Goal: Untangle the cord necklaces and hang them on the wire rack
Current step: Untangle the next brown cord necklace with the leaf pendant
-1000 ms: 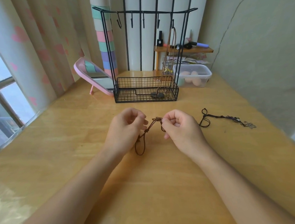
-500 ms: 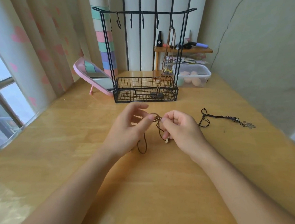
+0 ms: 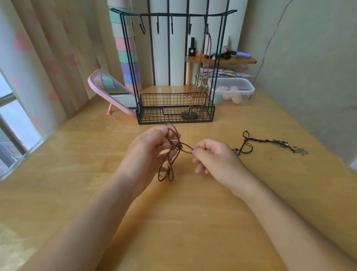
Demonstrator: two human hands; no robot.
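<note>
A tangled brown cord necklace [image 3: 175, 149] is held just above the wooden table [image 3: 197, 216], between both hands. My left hand [image 3: 147, 155] pinches its upper loops, and more loops dangle below it. My right hand [image 3: 213, 157] pinches one strand and holds it out to the right. A black cord necklace [image 3: 266, 141] with a silver pendant lies on the table to the right. The black wire rack [image 3: 175, 106] stands behind, with a row of hooks on top. One brown necklace [image 3: 201, 73] hangs from its right hook, its dark pendant resting in the basket.
A pink-framed mirror [image 3: 110, 93] leans left of the rack. A clear lidded box [image 3: 232, 91] sits right of it, below a small wooden shelf [image 3: 221, 60] with bottles. Curtains and a window lie to the left, a wall to the right.
My hands have drawn apart. The left hand has lifted the upper loops, the right hand has pulled a strand to the right, and the tangle has opened into wider loops.
</note>
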